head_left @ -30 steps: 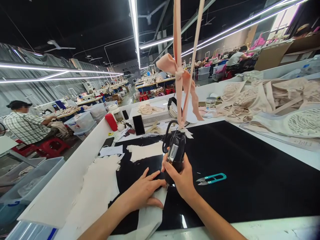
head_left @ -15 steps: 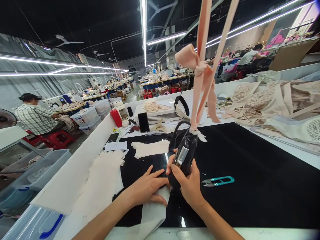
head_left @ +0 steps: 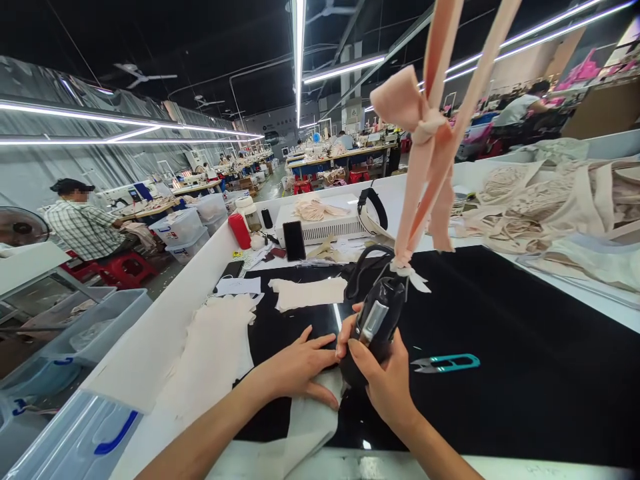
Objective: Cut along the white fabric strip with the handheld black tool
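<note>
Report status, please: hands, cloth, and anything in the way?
Right hand gripping black tool. Left hand on pale cloth, beside tool. Snips right of tool, apart from both hands.

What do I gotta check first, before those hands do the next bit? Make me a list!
1. Right hand wrapped round the black tool: ok.
2. Left hand spread on the pale cloth: ok.
3. Left fingers well away from the tool: not ok, they're right beside it.
4. Peach ribbon hanging above the tool: ok.
5. Teal snips apart from both hands: ok.
6. Tool touching the cloth: cannot tell.
</note>
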`<action>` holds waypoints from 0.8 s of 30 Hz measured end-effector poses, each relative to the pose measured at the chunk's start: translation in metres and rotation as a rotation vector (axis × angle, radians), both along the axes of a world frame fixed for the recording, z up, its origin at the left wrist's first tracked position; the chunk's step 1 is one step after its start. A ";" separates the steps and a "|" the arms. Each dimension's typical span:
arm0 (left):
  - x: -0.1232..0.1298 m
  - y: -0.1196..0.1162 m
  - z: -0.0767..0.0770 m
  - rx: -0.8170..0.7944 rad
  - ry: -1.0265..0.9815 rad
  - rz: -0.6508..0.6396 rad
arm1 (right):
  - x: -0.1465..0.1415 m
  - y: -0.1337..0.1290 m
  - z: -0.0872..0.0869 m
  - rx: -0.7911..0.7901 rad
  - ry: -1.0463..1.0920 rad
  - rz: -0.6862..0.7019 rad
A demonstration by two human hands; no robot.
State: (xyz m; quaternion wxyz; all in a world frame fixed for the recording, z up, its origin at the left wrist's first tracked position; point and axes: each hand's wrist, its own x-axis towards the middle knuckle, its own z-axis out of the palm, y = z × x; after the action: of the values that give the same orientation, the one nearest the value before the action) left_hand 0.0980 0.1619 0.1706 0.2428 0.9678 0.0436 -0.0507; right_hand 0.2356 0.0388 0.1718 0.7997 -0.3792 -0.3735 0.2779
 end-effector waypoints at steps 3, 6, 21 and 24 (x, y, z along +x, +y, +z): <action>0.000 0.000 0.000 -0.005 -0.010 0.001 | -0.002 -0.001 -0.002 -0.017 -0.019 -0.037; 0.000 0.000 -0.002 -0.010 -0.020 0.003 | -0.004 -0.001 -0.003 -0.034 -0.026 -0.055; -0.001 0.003 -0.008 -0.037 -0.017 0.029 | 0.003 0.002 -0.007 -0.013 -0.018 -0.028; 0.000 0.002 -0.006 -0.028 -0.023 0.025 | 0.003 0.003 -0.010 -0.030 -0.022 -0.019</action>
State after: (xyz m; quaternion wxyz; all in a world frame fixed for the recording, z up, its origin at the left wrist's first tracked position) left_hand 0.0981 0.1643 0.1645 0.2573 0.9642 0.0521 -0.0370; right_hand 0.2386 0.0419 0.1623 0.7922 -0.3977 -0.3746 0.2718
